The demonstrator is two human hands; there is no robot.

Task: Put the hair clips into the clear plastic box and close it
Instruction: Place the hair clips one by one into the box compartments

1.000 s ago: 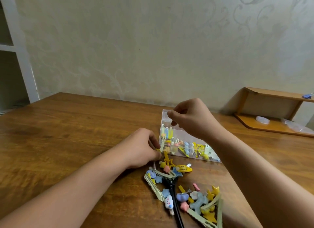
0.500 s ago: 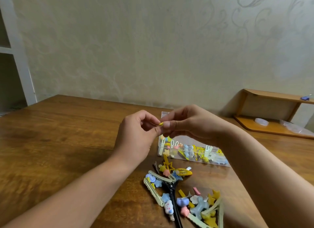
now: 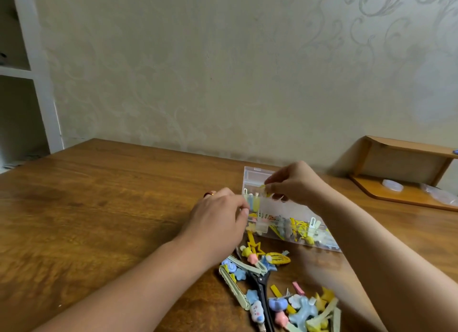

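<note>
A small yellow clip (image 3: 263,188) was pinched by the right hand (image 3: 295,184) above the open clear plastic box (image 3: 285,215) at table centre, whose left end was gripped by the left hand (image 3: 218,217), loose hair clips (image 3: 280,294) lying near

Scissors (image 3: 263,286) half buried under clips (image 3: 292,307); pile cut off by bottom edge.
</note>
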